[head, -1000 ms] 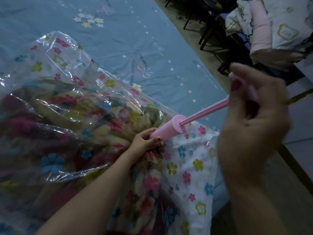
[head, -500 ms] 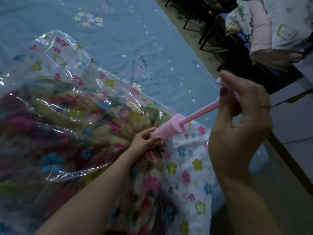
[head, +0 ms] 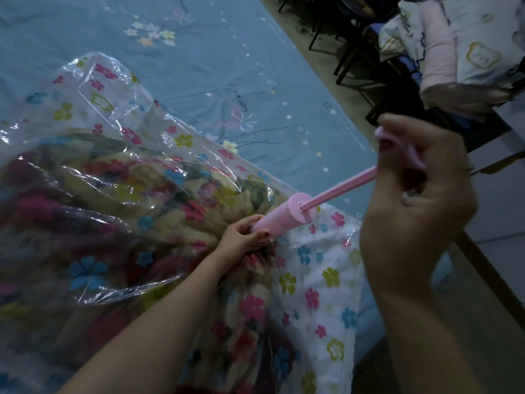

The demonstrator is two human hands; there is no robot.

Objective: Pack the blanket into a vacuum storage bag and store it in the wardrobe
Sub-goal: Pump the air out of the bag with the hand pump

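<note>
A clear vacuum storage bag (head: 93,89) printed with coloured flowers lies on the bed, and a dark floral blanket (head: 119,200) fills it. A pink hand pump (head: 287,216) stands tilted on the bag near its right side. My left hand (head: 244,234) grips the lower end of the pump's barrel against the bag. My right hand (head: 420,194) holds the pump's handle, with the thin pink rod (head: 343,187) drawn out between barrel and handle. The valve under the pump is hidden.
The blue bed sheet (head: 216,58) with stars stretches beyond the bag. The bed's edge runs diagonally at right, floor beside it. Dark chair legs (head: 349,52) and a pile of folded bedding (head: 466,49) stand at the top right.
My right hand moved the handle in toward the barrel, then out again slightly, so the rod's length changed. My left hand and the bag have stayed put.
</note>
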